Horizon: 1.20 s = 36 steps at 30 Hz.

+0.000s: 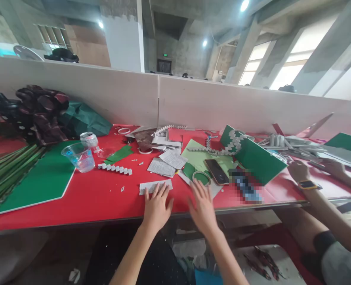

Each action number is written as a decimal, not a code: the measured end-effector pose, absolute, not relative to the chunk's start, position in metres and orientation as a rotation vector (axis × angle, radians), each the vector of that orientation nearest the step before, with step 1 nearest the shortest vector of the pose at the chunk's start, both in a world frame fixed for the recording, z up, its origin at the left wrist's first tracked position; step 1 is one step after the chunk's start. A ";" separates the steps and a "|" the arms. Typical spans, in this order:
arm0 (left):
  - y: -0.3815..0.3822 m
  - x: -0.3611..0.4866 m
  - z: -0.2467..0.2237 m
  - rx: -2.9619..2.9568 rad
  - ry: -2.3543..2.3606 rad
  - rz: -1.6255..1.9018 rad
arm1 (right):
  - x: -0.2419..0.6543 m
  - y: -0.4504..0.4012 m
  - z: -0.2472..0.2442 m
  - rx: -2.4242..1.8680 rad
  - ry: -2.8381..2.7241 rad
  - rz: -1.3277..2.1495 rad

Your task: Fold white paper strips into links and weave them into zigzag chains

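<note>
My left hand [158, 206] lies with fingers stretched out on the lower edge of a printed paper strip [145, 187]. To the right, my right hand [203, 206] is spread at the near edge of a white ring [201, 172], perhaps a tape roll; whether the fingers touch it I cannot tell. Beyond my left hand are printed paper sheets [173, 158]. A short folded paper chain [116, 169] lies to the left. A longer paper chain [223, 149] curves over light green paper [197, 148] toward a standing green board [249, 158].
A phone [216, 171] lies right of the ring. At left stand a plastic cup [82, 160] and a can [89, 140] by a green board [44, 182] and long green leaves [12, 174]. A co-worker's hand [298, 171] is at the right. A white partition [104, 91] runs behind the table.
</note>
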<state>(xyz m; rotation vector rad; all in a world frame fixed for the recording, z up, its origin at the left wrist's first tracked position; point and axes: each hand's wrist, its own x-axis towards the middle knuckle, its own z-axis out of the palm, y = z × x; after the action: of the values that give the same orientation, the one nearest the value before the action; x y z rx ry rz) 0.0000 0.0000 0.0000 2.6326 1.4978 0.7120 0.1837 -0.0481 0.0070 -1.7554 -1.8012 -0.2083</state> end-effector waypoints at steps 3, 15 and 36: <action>0.008 -0.012 0.000 2.682 1.419 0.643 | 0.137 -0.031 0.013 -1.548 -2.010 0.092; 0.011 -0.089 -0.006 2.656 1.730 0.593 | 0.121 -0.020 0.010 -1.662 -2.087 0.222; 0.013 -0.050 -0.003 2.696 1.606 0.664 | 0.118 -0.021 0.006 -1.627 -2.091 0.105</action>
<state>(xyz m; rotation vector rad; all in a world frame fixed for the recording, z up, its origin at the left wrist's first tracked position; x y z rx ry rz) -0.0502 0.0134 -0.0026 2.6963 1.6057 0.6638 0.1184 -0.0206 0.0062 -1.6275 -2.0909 0.1052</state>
